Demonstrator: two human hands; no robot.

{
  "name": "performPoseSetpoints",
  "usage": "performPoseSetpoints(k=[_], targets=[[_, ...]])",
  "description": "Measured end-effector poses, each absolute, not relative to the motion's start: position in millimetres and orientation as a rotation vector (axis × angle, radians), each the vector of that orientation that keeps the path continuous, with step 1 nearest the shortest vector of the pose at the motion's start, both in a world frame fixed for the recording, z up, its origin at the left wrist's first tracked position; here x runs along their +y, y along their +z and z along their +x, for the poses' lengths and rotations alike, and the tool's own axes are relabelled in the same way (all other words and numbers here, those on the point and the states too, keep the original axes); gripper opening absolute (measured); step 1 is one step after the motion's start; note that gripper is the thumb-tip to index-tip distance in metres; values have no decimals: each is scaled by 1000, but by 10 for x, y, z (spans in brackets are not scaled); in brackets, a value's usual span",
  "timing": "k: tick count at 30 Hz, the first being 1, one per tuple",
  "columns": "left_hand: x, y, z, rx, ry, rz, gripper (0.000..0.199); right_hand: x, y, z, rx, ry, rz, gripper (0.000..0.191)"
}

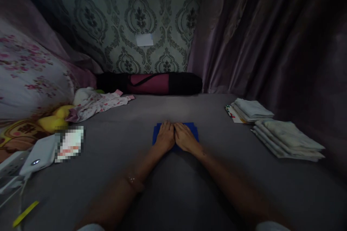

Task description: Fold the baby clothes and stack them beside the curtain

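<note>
A folded blue cloth (193,130) lies on the grey bed sheet in front of me. My left hand (165,135) rests flat on its left half, fingers stretched forward. Beside it, my right hand (185,137) lies flat on the right half, its fingers angled inward so that the two hands touch or nearly touch in the middle. Neither hand grips anything. Much of the cloth is hidden under my palms; its blue edges show at both sides and along the far end.
Folded pale cloths (290,139) are stacked on the right, with another stack (252,110) behind. A patterned garment (103,104), yellow plush toys (54,121) and a white power bank (39,155) with a cable lie left. A black and pink long bag (151,83) runs along the wall.
</note>
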State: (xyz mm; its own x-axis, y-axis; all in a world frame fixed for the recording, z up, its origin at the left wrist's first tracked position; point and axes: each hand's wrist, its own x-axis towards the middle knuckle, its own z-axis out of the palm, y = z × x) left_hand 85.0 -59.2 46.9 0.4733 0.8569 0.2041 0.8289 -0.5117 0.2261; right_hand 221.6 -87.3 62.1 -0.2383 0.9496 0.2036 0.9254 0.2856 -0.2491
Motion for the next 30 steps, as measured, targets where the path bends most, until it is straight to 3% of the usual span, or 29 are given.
performPoseSetpoints(k=[8, 17, 30], targets=[[-519, 170, 678, 1550, 383, 2595, 54, -888, 389, 2170, -2235, 195, -1773, 55], [-501, 189, 446, 1581, 367, 2458, 79, -882, 333, 2162, -2086, 139, -1942, 57], [-498, 239, 432, 1573, 374, 2343, 80, -890, 438, 2731, -2047, 132, -2059, 61]])
